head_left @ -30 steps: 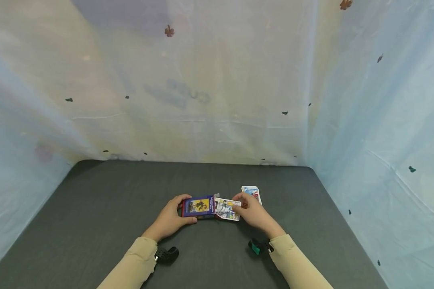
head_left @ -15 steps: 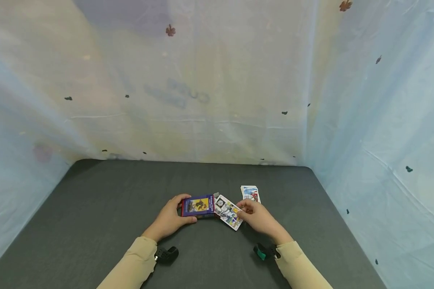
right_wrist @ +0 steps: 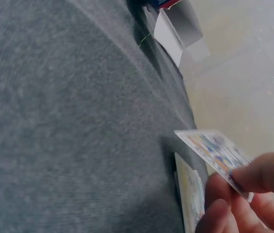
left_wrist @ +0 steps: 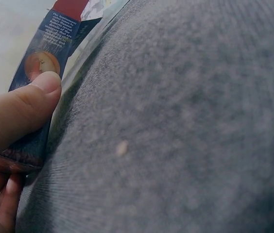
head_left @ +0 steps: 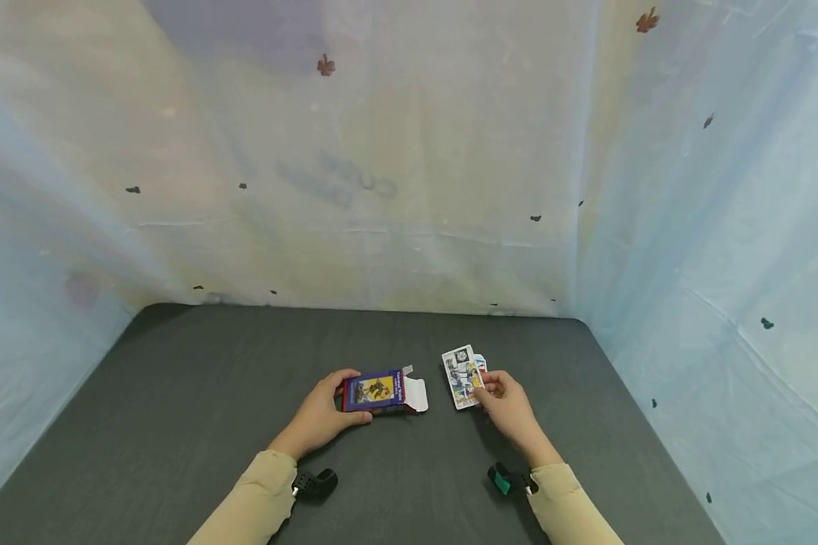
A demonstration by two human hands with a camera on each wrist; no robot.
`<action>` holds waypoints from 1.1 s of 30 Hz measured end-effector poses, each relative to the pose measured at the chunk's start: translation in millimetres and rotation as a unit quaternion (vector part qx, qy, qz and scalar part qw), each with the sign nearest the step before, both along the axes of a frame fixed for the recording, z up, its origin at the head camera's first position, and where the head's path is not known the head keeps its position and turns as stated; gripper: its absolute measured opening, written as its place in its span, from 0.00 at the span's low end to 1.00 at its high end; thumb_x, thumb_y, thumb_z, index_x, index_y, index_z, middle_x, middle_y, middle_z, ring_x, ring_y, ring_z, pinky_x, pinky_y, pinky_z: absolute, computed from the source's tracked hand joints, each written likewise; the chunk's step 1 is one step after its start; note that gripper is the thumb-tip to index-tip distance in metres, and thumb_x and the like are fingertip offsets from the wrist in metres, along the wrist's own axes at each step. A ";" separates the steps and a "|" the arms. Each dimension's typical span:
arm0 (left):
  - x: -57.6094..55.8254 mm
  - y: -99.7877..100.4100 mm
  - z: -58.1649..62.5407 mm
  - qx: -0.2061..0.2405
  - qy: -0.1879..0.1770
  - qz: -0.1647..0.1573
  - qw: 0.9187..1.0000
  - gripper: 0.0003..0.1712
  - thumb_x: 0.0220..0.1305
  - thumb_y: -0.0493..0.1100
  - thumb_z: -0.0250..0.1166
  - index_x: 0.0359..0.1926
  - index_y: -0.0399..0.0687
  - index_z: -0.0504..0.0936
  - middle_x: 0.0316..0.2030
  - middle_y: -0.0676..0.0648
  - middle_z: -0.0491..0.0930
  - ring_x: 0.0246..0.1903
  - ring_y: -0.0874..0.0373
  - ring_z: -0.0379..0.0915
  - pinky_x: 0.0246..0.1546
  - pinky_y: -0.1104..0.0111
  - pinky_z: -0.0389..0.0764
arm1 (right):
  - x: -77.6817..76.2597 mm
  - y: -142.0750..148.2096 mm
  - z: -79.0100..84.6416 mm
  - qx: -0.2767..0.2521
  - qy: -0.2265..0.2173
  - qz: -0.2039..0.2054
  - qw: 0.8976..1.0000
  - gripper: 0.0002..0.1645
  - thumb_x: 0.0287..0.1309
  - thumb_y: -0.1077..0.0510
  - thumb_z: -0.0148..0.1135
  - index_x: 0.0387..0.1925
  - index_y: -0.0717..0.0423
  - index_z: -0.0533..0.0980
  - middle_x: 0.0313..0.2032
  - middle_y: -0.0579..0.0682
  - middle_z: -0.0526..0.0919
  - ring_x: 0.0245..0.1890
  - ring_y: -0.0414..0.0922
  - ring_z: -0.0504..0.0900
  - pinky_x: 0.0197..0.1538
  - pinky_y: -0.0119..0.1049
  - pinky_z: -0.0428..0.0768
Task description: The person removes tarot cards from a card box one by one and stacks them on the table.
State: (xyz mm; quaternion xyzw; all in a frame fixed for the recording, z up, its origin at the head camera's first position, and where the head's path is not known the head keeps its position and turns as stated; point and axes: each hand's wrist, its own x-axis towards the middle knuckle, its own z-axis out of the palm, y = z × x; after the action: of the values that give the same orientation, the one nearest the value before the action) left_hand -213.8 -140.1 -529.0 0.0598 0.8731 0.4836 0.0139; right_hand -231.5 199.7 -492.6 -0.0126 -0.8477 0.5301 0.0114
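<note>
My left hand [head_left: 320, 412] grips a blue and purple card box [head_left: 376, 390], thumb along its near side and fingers at the far side. The white flap [head_left: 416, 394] at the box's right end stands open. In the left wrist view the thumb presses the box's printed narrow side [left_wrist: 42, 63]. My right hand [head_left: 507, 405] pinches a white-bordered picture card [head_left: 460, 376] between thumb and fingers. That card is tilted and raised over a small stack of cards [right_wrist: 190, 194] on the table, covering most of the stack in the head view.
A dark grey cloth-covered table [head_left: 245, 363] spreads beneath both hands. Pale translucent sheeting [head_left: 409, 189] hangs behind it and along both sides. Black straps [head_left: 315, 484] sit at both wrists.
My right hand has drawn the card out of the box's open end, turned it upright and carried it right, over the stack. The left hand keeps its hold on the box.
</note>
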 end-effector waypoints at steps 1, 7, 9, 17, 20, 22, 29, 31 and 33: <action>0.3 -0.3 -0.4 0.000 -0.001 0.000 1.000 0.48 0.40 0.63 0.79 0.64 0.60 0.69 0.58 0.49 0.71 0.56 0.51 0.70 0.53 0.54 0.72 | -0.2 0.3 -0.9 0.002 0.000 -0.014 1.000 0.15 0.60 0.63 0.63 0.47 0.63 0.73 0.34 0.54 0.79 0.29 0.48 0.80 0.27 0.34 0.75; 0.0 -1.1 -0.1 0.004 0.001 -0.001 1.000 0.48 0.40 0.63 0.79 0.63 0.60 0.70 0.58 0.49 0.71 0.55 0.51 0.70 0.53 0.54 0.73 | -3.4 -0.1 -0.9 0.006 0.006 -0.065 0.998 0.17 0.59 0.62 0.63 0.49 0.62 0.71 0.31 0.54 0.77 0.26 0.45 0.78 0.24 0.32 0.74; 0.6 -0.7 0.9 0.004 0.001 -0.002 1.000 0.48 0.40 0.61 0.79 0.63 0.59 0.70 0.58 0.49 0.71 0.55 0.52 0.70 0.53 0.55 0.73 | -5.0 -0.5 -1.5 0.003 0.007 -0.071 0.997 0.17 0.59 0.63 0.62 0.49 0.63 0.71 0.30 0.54 0.78 0.27 0.47 0.80 0.24 0.32 0.74; 1.8 1.2 0.4 0.007 -0.004 -0.003 1.000 0.47 0.41 0.60 0.79 0.64 0.60 0.70 0.59 0.49 0.70 0.56 0.52 0.70 0.52 0.56 0.74 | -8.6 -1.4 -2.9 0.010 0.003 -0.079 0.997 0.20 0.59 0.63 0.62 0.52 0.64 0.70 0.30 0.56 0.79 0.28 0.48 0.82 0.25 0.32 0.74; 2.0 1.3 0.3 0.008 -0.004 -0.003 1.000 0.46 0.42 0.59 0.79 0.63 0.60 0.70 0.58 0.49 0.70 0.56 0.52 0.70 0.52 0.56 0.73 | -8.6 -1.5 -3.5 0.012 0.002 -0.074 0.997 0.20 0.58 0.63 0.62 0.52 0.64 0.69 0.30 0.56 0.80 0.28 0.48 0.82 0.25 0.32 0.74; 2.4 1.3 0.6 0.009 -0.006 -0.003 1.000 0.46 0.43 0.57 0.79 0.63 0.60 0.70 0.58 0.49 0.70 0.56 0.52 0.70 0.52 0.56 0.73 | -8.6 -1.4 -4.1 0.015 0.003 -0.074 0.997 0.20 0.58 0.63 0.62 0.51 0.64 0.70 0.30 0.55 0.80 0.27 0.48 0.82 0.25 0.32 0.74; 2.5 1.6 0.5 0.010 -0.008 -0.002 1.000 0.46 0.43 0.58 0.79 0.64 0.59 0.69 0.58 0.49 0.70 0.56 0.52 0.70 0.52 0.55 0.73 | -8.8 0.0 -5.1 0.028 0.010 -0.076 0.997 0.21 0.59 0.63 0.63 0.53 0.64 0.69 0.30 0.55 0.79 0.26 0.46 0.81 0.26 0.33 0.75; 2.4 1.7 0.8 0.011 -0.010 -0.002 1.000 0.47 0.43 0.58 0.79 0.64 0.59 0.69 0.58 0.49 0.70 0.56 0.52 0.70 0.52 0.55 0.73 | -8.8 0.9 -5.8 0.036 0.011 -0.078 0.996 0.21 0.58 0.62 0.63 0.52 0.64 0.70 0.30 0.55 0.78 0.26 0.45 0.81 0.26 0.33 0.75; 2.1 1.9 0.8 0.011 -0.011 -0.002 1.000 0.47 0.43 0.58 0.79 0.65 0.59 0.69 0.58 0.50 0.70 0.55 0.53 0.70 0.52 0.55 0.73 | -8.6 2.2 -6.1 0.054 0.017 -0.080 0.995 0.21 0.58 0.62 0.63 0.51 0.64 0.70 0.29 0.54 0.78 0.24 0.44 0.79 0.25 0.33 0.74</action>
State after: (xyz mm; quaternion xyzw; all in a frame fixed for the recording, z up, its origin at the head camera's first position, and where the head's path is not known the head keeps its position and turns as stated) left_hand -211.7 -138.3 -528.1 0.0568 0.8676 0.4934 0.0238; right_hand -240.2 201.8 -498.6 -0.0702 -0.8710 0.4814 0.0688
